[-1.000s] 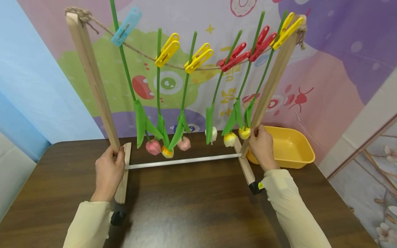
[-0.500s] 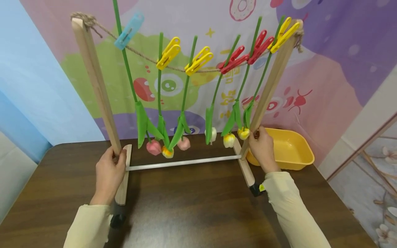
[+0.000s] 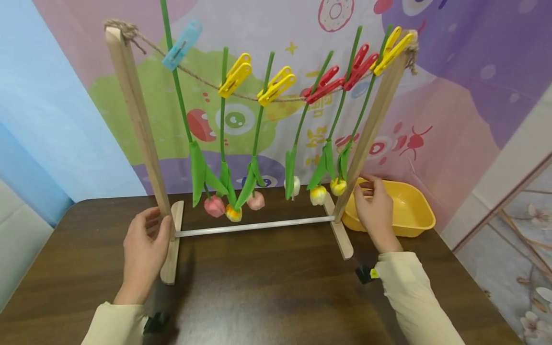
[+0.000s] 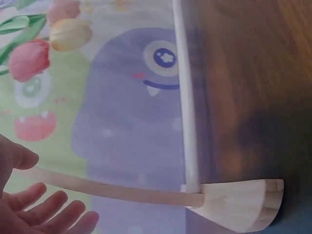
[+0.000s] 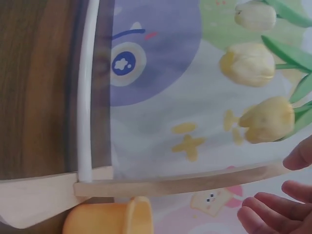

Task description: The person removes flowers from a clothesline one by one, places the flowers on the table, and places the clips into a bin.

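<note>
Beside the left wooden post (image 3: 137, 120) of a stand is my left hand (image 3: 144, 251), its fingers loosely bent and apart; the left wrist view shows thumb and fingers spread with nothing between them. My right hand (image 3: 374, 211) is just right of the right post (image 3: 374, 124), fingers relaxed and off the wood. A twine line (image 3: 196, 75) runs between the post tops. Several artificial tulips hang from it upside down, pink (image 3: 214, 206) at left and yellow (image 3: 318, 195) at right. Light blue (image 3: 182, 45), yellow (image 3: 235, 76) and red (image 3: 324, 85) clothespins clip their stems.
A white rod (image 3: 258, 226) joins the stand's wooden feet (image 3: 342, 237) low down. Behind my right hand sits a yellow basin (image 3: 407, 230) on the brown table (image 3: 258, 287). A cartoon-printed cloth (image 3: 267, 129) hangs behind the stand.
Both hands have let go of the posts. The left fingers have loosened and moved slightly down and left; the right hand has moved right, off its post.
</note>
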A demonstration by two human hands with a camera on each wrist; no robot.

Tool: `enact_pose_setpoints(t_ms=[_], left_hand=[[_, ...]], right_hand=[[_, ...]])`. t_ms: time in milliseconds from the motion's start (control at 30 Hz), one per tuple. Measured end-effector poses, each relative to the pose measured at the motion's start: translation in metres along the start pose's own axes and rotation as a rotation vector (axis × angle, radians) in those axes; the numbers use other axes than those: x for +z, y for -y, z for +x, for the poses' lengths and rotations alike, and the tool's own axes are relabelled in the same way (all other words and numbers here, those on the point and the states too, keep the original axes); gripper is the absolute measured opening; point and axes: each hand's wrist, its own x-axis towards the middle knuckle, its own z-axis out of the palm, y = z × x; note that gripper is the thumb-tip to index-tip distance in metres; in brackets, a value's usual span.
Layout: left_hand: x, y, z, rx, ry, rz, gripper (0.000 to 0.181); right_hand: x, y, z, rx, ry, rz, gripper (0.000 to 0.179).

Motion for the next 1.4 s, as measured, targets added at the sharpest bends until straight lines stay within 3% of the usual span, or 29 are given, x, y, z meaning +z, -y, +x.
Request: enact_pose_setpoints(t_ms=[333, 500, 667, 867, 1400], left_hand=[[-0.007, -0.011, -0.009, 0.033, -0.007, 0.002, 0.034], [-0.007, -0.021, -0.015, 0.054, -0.01, 0.015, 0.032], [-0.004, -0.026, -0.019, 0.088, -0.029, 0.015, 0.028], [-0.004, -0.033, -0.023, 0.086, -0.038, -0.003, 0.027], [-0.009, -0.055, -0.022, 0.16, -0.068, -0.086, 0.023]], right_hand=[[-0.01, 0.015, -0.014, -0.082, -0.053, -0.013, 0.028], [-0.01, 0.029, -0.025, -0.109, 0.007, -0.016, 0.025], [-0.009, 0.044, -0.037, -0.187, 0.062, 0.0, 0.02], [-0.003, 0.059, -0.046, -0.277, 0.123, 0.041, 0.014], [0.017, 0.097, -0.055, -0.359, 0.238, 0.169, 0.012]])
